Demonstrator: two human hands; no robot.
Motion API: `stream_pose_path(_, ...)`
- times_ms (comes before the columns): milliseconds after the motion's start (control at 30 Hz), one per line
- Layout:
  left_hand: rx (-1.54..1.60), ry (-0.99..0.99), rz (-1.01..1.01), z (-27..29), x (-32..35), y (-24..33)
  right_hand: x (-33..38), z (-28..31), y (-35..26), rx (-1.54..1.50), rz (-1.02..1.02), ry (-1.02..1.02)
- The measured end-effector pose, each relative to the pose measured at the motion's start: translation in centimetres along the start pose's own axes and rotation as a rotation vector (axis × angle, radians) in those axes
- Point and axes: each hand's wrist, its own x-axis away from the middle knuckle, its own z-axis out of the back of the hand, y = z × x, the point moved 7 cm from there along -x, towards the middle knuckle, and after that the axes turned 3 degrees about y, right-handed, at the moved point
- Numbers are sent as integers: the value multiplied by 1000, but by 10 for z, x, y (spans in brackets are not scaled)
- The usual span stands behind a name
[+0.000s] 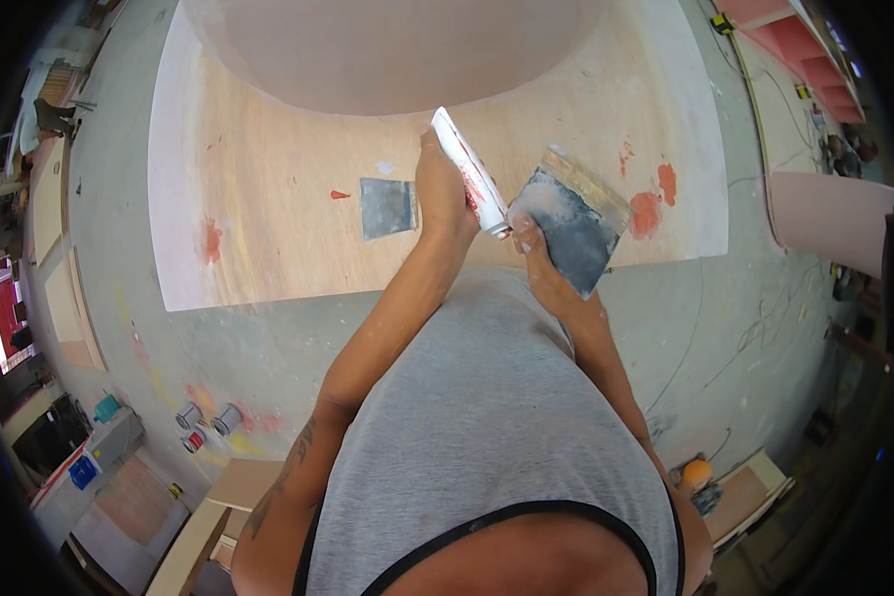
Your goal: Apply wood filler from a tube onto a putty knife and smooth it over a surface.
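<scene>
My left hand (pixel 440 187) is closed around a white tube (pixel 470 177) with red markings, tilted so its narrow capped end points down toward my right hand (pixel 534 246). That hand grips a wide putty knife (pixel 572 230), its thumb on the smeared dark grey face and a worn tan strip along the far edge. The tube's end is close beside the right thumb; whether they touch I cannot tell. A second, smaller dark putty knife (pixel 385 209) lies flat on the plywood board (pixel 288 169), just left of my left wrist. Most fingers of both hands are hidden.
A large, pale curved form (pixel 397 50) stands on the board's far part. Red filler patches (pixel 646 214) mark the board. Several cans (pixel 226 418) stand on the grey floor (pixel 258 372) at lower left. Cables and a pinkish curved panel (pixel 829 221) are at right.
</scene>
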Motion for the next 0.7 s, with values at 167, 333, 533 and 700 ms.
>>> stream_pose_path(167,4,31,-14,0,0,0,3,-6,6,91,-64,-58)
stream_pose_path(333,-14,32,-16,5,-9,-7,5,-6,6,111,96,-27)
stream_pose_path(533,-42,74,-48,17,-22,-19,9,-9,18,97,86,-68)
stream_pose_path(700,22,120,-48,30,-28,-29,11,-7,26,92,83,-65)
